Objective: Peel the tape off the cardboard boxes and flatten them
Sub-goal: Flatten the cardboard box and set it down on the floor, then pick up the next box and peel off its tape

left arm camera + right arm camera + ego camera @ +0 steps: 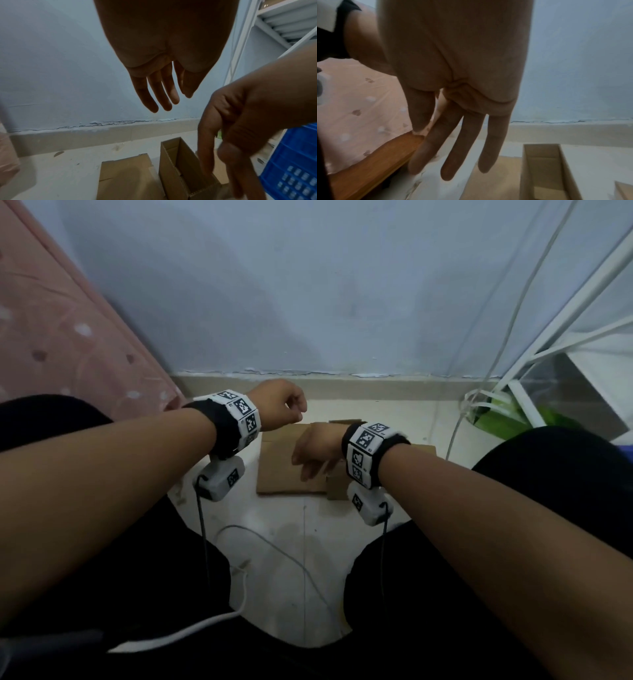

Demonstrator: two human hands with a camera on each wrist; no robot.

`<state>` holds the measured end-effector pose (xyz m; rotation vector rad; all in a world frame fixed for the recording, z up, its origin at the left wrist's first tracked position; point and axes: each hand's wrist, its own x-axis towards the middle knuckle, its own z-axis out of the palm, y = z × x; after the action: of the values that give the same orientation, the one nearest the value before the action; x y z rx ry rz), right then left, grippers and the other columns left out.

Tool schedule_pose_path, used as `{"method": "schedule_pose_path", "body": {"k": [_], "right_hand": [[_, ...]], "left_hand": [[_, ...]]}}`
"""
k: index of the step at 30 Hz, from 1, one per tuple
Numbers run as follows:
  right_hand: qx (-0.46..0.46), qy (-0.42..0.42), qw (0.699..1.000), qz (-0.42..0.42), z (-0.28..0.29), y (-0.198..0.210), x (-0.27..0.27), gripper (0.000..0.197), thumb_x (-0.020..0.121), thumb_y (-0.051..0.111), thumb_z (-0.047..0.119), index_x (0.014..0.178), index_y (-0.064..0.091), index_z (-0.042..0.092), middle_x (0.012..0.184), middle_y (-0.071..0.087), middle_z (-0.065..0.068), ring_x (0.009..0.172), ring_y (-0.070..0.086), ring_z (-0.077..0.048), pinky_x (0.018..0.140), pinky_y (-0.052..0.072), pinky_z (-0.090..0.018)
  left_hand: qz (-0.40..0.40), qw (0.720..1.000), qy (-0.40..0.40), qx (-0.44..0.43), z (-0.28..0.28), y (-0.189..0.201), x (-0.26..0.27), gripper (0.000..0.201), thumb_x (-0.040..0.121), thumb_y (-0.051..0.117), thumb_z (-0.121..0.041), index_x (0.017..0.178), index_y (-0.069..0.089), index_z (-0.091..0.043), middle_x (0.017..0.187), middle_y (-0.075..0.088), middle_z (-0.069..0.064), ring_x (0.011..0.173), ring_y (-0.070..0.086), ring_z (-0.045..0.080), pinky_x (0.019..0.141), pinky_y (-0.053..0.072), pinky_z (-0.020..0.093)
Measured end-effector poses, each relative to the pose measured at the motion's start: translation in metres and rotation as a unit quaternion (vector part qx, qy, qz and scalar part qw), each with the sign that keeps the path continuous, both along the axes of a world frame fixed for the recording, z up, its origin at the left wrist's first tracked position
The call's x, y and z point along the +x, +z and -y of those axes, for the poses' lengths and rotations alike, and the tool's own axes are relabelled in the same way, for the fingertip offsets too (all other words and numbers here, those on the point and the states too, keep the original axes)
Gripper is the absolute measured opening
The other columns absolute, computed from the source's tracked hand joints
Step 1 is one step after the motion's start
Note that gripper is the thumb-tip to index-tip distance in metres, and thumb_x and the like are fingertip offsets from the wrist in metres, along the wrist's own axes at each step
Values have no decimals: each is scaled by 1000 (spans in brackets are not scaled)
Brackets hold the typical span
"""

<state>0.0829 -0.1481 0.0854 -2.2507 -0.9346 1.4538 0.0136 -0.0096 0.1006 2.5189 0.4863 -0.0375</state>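
A flattened cardboard piece [281, 470] lies on the pale floor between my knees. Beside it on the right stands a narrow open cardboard box [178, 167], its top open and its inside empty as far as I see; the right wrist view shows the box [542, 169] too. My right hand [313, 455] hangs over the box with straight fingers [462, 148] pointing down, its index finger close to the box's right wall. My left hand [284, 405] hovers higher, over the flat piece, fingers [161, 94] relaxed and empty. No tape is plainly visible.
A bed with a pink sheet [51, 337] and wooden frame [368, 159] borders the left. The blue-grey wall [308, 285] and skirting lie ahead. A white metal rack [548, 344] and a blue crate [291, 169] stand at the right. Cables [239, 594] cross the floor.
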Motion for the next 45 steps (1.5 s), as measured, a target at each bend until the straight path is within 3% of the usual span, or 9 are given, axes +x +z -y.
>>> {"method": "schedule_pose_path", "body": {"k": [4,13,18,24,30,34,37,42,45], "right_hand": [[33,-110,992,50,9,-19,37,19,99,61,14,109,67,-1,87,77,-11,66,68,-15,67,60,-28],[-39,-264,951,157,59,-133,105,57,97,63,22,151,44,16,145,54,-14,128,56,-35,96,47,-36],[-72,-74,976,193,41,-192,90,52,94,61,43,143,55,28,139,55,-16,126,55,-40,106,48,-43],[-126,-14,959,252,50,-216,84,27,99,52,5,118,70,-2,128,65,-22,118,63,-37,99,49,-37],[-37,-86,956,279,64,-165,92,31,97,55,7,121,75,3,126,68,-21,118,63,-36,100,48,-33],[72,-152,938,302,56,-113,95,22,94,67,16,109,79,6,114,70,-21,109,65,-37,89,48,-29],[141,-193,917,320,43,-68,101,20,90,73,23,102,80,10,117,65,-20,112,61,-36,93,47,-31],[287,-224,883,296,19,23,104,16,90,74,21,102,82,15,164,35,-12,153,23,-30,125,17,-38],[372,-284,863,189,9,58,97,18,91,73,17,106,80,9,149,55,-9,141,47,-26,119,35,-44]], "left_hand": [[20,999,25,-39,2,-12,14,6,91,69,-16,86,71,-18,81,67,-5,76,61,11,69,47,22],[-146,986,51,-57,31,-112,54,30,92,67,-21,119,68,-8,119,69,12,108,64,29,93,52,35],[-212,974,-69,-40,62,-166,76,36,99,58,-18,132,58,-5,130,61,15,114,58,27,78,31,22],[-258,958,-118,44,63,-202,79,18,92,62,-17,107,59,-8,110,65,17,104,64,36,82,49,36],[-204,968,-126,79,48,-173,85,30,90,67,-38,106,68,-13,107,65,9,98,62,30,75,43,32],[-104,978,-96,153,30,-131,81,64,80,77,-46,136,57,-21,161,29,18,147,26,38,114,34,49],[11,979,-84,187,15,-82,77,82,74,86,-37,145,51,-19,165,16,22,152,11,42,120,25,56],[67,994,74,39,-17,1,53,121,71,87,-50,161,8,-27,168,0,15,155,7,35,123,20,50],[38,979,189,-58,-31,27,30,130,64,80,-72,161,8,-22,164,21,15,146,32,37,113,38,49]]}}
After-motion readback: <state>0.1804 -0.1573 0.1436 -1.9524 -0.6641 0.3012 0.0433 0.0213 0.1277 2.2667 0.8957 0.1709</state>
